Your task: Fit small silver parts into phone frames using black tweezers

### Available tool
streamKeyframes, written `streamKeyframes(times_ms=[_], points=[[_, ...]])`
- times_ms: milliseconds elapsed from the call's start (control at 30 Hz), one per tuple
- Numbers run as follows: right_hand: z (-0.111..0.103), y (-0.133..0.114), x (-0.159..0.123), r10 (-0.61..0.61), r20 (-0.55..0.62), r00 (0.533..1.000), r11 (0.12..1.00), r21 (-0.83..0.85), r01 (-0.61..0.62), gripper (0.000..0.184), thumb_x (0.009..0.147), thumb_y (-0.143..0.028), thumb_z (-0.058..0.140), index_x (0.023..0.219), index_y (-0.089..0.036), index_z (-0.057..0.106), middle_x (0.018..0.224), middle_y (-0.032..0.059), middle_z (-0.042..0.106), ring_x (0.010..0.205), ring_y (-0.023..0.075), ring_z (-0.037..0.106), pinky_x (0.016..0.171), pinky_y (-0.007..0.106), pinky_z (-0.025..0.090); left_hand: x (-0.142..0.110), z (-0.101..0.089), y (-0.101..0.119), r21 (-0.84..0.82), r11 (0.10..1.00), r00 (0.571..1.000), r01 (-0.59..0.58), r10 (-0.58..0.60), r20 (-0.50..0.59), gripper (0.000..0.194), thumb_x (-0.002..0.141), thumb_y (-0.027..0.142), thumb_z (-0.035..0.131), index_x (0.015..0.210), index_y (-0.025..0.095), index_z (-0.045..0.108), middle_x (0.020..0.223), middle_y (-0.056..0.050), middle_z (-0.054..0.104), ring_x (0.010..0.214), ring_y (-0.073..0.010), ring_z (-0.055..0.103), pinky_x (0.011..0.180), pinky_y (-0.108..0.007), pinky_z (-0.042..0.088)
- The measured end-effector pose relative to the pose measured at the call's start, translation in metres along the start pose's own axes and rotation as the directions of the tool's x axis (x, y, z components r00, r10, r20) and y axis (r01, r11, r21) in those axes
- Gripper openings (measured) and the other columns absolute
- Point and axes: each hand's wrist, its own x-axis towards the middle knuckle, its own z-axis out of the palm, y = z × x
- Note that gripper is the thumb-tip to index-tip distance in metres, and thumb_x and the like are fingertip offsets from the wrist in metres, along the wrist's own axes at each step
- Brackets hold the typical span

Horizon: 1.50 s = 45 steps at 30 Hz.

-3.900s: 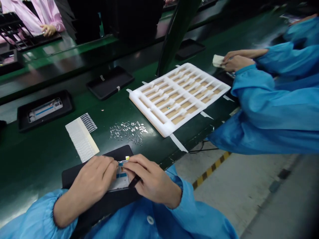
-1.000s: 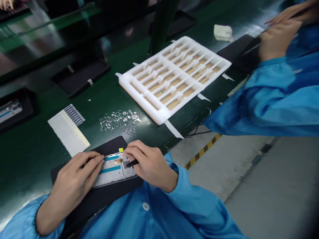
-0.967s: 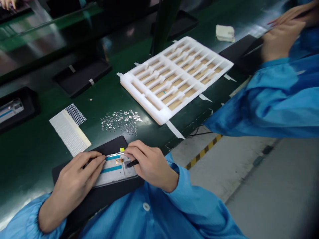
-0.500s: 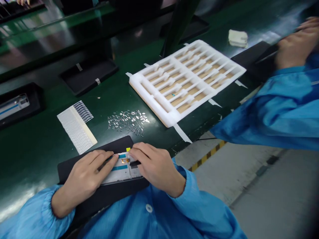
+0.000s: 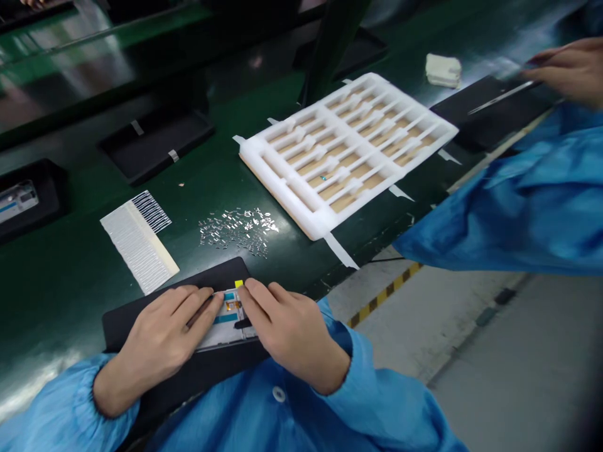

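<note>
Far left, a black rectangular tray holds a white-and-blue phone panel, on the green tabletop. Next along is a white ribbed paper sheet with a comb-cut fringe, then a loose scatter of tiny silver pieces.

In front of the person, a black flat mat carries a white phone frame with blue strips, lying flat, a small yellow tag at its far edge. The left hand is closed around a slim dark tool, fingers curled, tip at the frame's left side. The right hand presses in from the other side, fingers bent over a black pointed tool, mostly hidden, gripping it at the frame's middle. Both hands work the small orange-and-gold part area, too small to tell exactly.

Further right, a white foam tray with tan slots sits on the tabletop, a folded white cloth past it. At far right, a co-worker's hand holds thin metal tweezers over another black mat.
</note>
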Motion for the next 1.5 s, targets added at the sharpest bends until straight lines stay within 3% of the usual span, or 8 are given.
streamKeyframes(times_ms=[233, 367, 467, 533, 600, 800, 933, 1500], points=[[0.000, -0.026, -0.013, 0.081, 0.043, 0.996, 0.992, -0.103, -0.076, 0.038, 0.099, -0.003, 0.046, 0.127, -0.002, 0.073, 0.124, 0.0238, 0.077, 0.064, 0.0216, 0.067, 0.044, 0.035, 0.053, 0.002, 0.001, 0.002, 0.040, 0.999, 1.000, -0.010, 0.010, 0.007, 0.030, 0.106, 0.007, 0.047, 0.127, 0.006, 0.069, 0.112, -0.016, 0.076, 0.103, -0.0273, 0.071, 0.089, -0.041, 0.062], [0.002, -0.012, -0.019, 0.165, 0.029, 0.986, 0.966, 0.198, -0.168, 0.037, 0.104, -0.008, 0.047, 0.131, -0.011, 0.071, 0.127, 0.0193, 0.075, 0.081, 0.0222, 0.074, 0.057, 0.032, 0.062, 0.004, -0.001, 0.003, 0.049, 0.999, 1.000, -0.010, 0.010, 0.006, 0.030, 0.106, 0.007, 0.048, 0.125, 0.005, 0.070, 0.112, -0.017, 0.076, 0.101, -0.0274, 0.070, 0.088, -0.040, 0.061], [0.005, 0.007, -0.019, 0.399, -0.047, 0.916, 0.787, 0.530, -0.315, 0.020, 0.106, -0.019, 0.060, 0.118, -0.020, 0.075, 0.113, 0.0117, 0.074, 0.084, 0.0191, 0.074, 0.071, 0.031, 0.065, 0.004, -0.002, 0.003, 0.046, 0.999, 1.000, -0.013, 0.013, 0.005, 0.030, 0.105, 0.007, 0.048, 0.125, 0.006, 0.070, 0.111, -0.017, 0.076, 0.100, -0.0272, 0.070, 0.086, -0.040, 0.061], [0.009, 0.014, -0.017, 0.509, -0.032, 0.860, 0.672, 0.640, -0.373, 0.011, 0.102, -0.021, 0.068, 0.109, -0.020, 0.077, 0.103, 0.0079, 0.072, 0.074, 0.0156, 0.070, 0.066, 0.029, 0.063, 0.003, -0.001, 0.003, 0.032, 0.999, 1.000, -0.009, 0.009, 0.001, 0.030, 0.105, 0.006, 0.048, 0.125, 0.006, 0.070, 0.112, -0.017, 0.075, 0.100, -0.0275, 0.070, 0.087, -0.041, 0.061], [0.014, 0.016, -0.015, 0.531, 0.016, 0.848, 0.608, 0.690, -0.393, 0.007, 0.099, -0.021, 0.073, 0.104, -0.019, 0.077, 0.098, 0.0057, 0.070, 0.068, 0.0137, 0.066, 0.060, 0.027, 0.059, 0.001, 0.001, 0.003, 0.011, 1.000, 1.000, 0.005, -0.005, -0.006, 0.028, 0.106, 0.008, 0.049, 0.125, 0.007, 0.070, 0.116, -0.018, 0.074, 0.103, -0.0284, 0.070, 0.087, -0.042, 0.062], [0.019, 0.009, -0.009, 0.511, 0.103, 0.854, 0.589, 0.681, -0.435, 0.016, 0.094, -0.022, 0.075, 0.110, -0.020, 0.076, 0.099, 0.0053, 0.070, 0.079, 0.0170, 0.070, 0.067, 0.028, 0.058, 0.006, 0.003, 0.004, -0.061, 0.998, 0.999, 0.031, -0.028, 0.043, 0.025, 0.102, 0.007, 0.059, 0.124, 0.004, 0.070, 0.117, -0.017, 0.073, 0.105, -0.0287, 0.070, 0.090, -0.046, 0.065], [0.016, 0.006, -0.005, 0.562, 0.177, 0.808, 0.549, 0.651, -0.524, 0.012, 0.091, -0.021, 0.075, 0.103, -0.021, 0.077, 0.095, 0.0038, 0.069, 0.082, 0.0182, 0.071, 0.065, 0.028, 0.056, 0.012, 0.001, 0.004, -0.102, 0.994, 0.998, 0.036, -0.030, 0.058, 0.023, 0.100, 0.005, 0.060, 0.121, 0.003, 0.071, 0.113, -0.017, 0.073, 0.100, -0.0293, 0.070, 0.084, -0.048, 0.066], [0.013, -0.006, 0.005, 0.692, 0.252, 0.677, 0.441, 0.594, -0.672, 0.007, 0.088, -0.025, 0.071, 0.085, -0.022, 0.066, 0.081, -0.0004, 0.068, 0.072, 0.0165, 0.066, 0.063, 0.027, 0.047, 0.025, 0.002, 0.001, -0.046, 0.996, 0.995, -0.075, 0.077, 0.055, 0.030, 0.105, 0.007, 0.051, 0.128, 0.005, 0.069, 0.117, -0.017, 0.075, 0.102, -0.0311, 0.069, 0.078, -0.043, 0.062]])
